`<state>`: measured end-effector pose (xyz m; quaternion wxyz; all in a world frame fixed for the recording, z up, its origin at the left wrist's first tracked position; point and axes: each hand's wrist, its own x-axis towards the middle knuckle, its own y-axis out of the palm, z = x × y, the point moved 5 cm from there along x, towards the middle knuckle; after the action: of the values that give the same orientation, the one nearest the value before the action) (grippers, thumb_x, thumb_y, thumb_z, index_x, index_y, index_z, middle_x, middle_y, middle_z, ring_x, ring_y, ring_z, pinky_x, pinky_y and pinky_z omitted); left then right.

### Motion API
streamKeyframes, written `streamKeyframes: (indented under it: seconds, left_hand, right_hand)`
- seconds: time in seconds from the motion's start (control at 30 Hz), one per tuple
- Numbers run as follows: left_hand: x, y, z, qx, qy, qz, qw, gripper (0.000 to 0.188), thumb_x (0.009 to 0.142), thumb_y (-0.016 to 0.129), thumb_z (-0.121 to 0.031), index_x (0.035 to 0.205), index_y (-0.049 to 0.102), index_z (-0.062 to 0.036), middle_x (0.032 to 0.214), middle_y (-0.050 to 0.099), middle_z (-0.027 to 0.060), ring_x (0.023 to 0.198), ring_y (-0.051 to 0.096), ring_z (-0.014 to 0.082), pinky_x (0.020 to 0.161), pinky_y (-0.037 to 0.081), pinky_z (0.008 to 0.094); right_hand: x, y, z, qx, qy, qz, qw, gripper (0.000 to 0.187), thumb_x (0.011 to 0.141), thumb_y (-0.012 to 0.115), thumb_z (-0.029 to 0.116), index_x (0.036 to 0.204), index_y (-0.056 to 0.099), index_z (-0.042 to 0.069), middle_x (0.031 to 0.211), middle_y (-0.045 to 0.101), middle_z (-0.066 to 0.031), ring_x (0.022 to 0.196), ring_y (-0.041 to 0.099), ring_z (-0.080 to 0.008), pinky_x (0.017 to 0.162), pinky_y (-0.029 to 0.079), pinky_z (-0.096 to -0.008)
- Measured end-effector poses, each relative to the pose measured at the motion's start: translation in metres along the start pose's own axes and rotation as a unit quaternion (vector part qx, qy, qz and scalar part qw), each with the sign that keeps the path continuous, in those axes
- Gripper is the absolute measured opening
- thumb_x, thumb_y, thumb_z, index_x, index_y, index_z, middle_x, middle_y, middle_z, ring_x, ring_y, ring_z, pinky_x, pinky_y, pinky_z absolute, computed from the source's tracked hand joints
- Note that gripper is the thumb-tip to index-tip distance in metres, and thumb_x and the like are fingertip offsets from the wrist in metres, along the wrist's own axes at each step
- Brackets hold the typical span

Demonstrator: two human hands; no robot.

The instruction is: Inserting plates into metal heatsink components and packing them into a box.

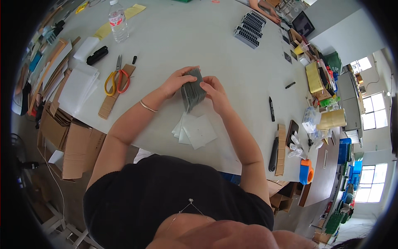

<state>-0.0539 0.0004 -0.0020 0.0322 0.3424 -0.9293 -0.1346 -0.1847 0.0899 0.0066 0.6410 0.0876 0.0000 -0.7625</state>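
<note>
Between my two hands, just above the table's middle, is a thick stack of thin grey square plates (191,94). My left hand (179,81) grips it from the left, thumb across the upper face. On the other side, my right hand (214,92) closes its fingers on the stack's right edge. What the hidden fingertips do beneath it I cannot make out. Right below the stack, several pale square sheets (200,130) lie fanned and overlapping on the table, close to my body.
Left are scissors (118,79) on a cardboard strip (108,106), a black stapler-like object (97,55) and a water bottle (118,23). Right lie a black marker (271,109) and a tape dispenser (306,172). Dark slotted blocks (250,29) stand far off, near another person's arm (265,11).
</note>
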Motion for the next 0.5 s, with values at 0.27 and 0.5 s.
streamKeyframes:
  seconds: [0.27,0.5]
  left_hand:
    - [-0.008,0.003,-0.004,-0.032,-0.035,-0.021,0.999,0.052,0.08,0.064,-0.015,0.128,0.049,-0.0017,0.121,0.054,0.0082,0.113,0.051,0.0188,0.097,0.039,0.032]
    - [-0.009,0.002,-0.006,-0.042,-0.026,-0.007,0.999,0.053,0.082,0.06,-0.009,0.131,0.045,-0.0006,0.127,0.053,0.0083,0.115,0.052,0.0193,0.098,0.042,0.0323]
  right_hand:
    - [0.011,0.004,0.006,-0.082,0.055,0.053,0.994,0.065,0.077,0.072,0.031,0.129,0.042,0.007,0.118,0.047,-0.0106,0.1,0.051,-0.0159,0.08,0.046,-0.0319]
    - [0.015,0.003,0.004,-0.062,0.053,0.074,0.994,0.063,0.076,0.074,0.025,0.128,0.044,0.005,0.118,0.047,-0.0112,0.093,0.052,-0.0142,0.081,0.046,-0.0311]
